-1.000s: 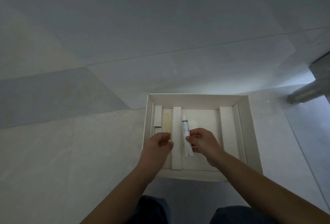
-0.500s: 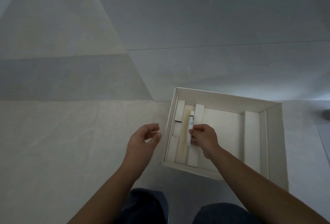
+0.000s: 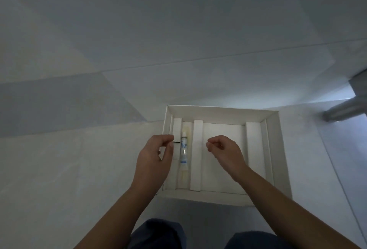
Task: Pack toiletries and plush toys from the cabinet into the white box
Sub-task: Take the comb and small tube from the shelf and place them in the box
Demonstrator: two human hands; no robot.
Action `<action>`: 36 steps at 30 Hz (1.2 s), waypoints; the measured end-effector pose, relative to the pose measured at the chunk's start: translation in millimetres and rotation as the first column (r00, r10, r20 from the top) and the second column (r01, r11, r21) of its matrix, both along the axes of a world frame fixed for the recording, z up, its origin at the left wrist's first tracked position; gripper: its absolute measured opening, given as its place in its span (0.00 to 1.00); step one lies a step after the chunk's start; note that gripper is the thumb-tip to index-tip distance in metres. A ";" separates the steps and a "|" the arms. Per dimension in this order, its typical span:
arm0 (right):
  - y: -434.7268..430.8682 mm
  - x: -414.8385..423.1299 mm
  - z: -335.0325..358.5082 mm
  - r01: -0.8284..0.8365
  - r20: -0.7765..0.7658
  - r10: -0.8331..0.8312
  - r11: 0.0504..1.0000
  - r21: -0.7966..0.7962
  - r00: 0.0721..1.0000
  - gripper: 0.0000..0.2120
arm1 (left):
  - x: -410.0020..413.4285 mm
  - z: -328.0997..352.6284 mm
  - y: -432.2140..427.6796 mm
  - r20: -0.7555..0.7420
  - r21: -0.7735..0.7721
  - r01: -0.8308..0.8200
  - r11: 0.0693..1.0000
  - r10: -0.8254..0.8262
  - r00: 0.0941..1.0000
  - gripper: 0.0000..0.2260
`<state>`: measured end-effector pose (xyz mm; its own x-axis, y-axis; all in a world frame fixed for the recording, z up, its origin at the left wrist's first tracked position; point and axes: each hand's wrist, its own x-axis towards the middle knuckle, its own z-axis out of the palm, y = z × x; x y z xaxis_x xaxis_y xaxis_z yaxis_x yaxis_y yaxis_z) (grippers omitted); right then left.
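Behind left hand point(image 3: 153, 161) — white box point(image 3: 278, 149) wall hidden; tube point(image 3: 184, 149) possibly toothpaste.

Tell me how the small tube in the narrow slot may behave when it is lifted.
The tube looks slim, so probably light. Its near end seems flattened, so it likely yields when squeezed. Being round, it might roll once outside the white box.
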<state>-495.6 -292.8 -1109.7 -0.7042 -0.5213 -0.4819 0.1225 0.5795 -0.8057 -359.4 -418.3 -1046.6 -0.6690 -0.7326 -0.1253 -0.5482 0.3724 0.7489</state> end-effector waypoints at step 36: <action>118.2 41.8 595.8 -0.146 -0.723 0.244 0.970 0.197 0.646 0.19 | 19.3 534.5 125.1 0.128 -0.404 0.094 0.910 -0.045 0.991 0.16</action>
<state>-453.8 -174.6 -513.9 -0.7403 -0.6665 0.0877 -0.6088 0.6093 -0.5081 -340.1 -293.3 -512.1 -0.7191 -0.6882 0.0965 -0.5819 0.6723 0.4576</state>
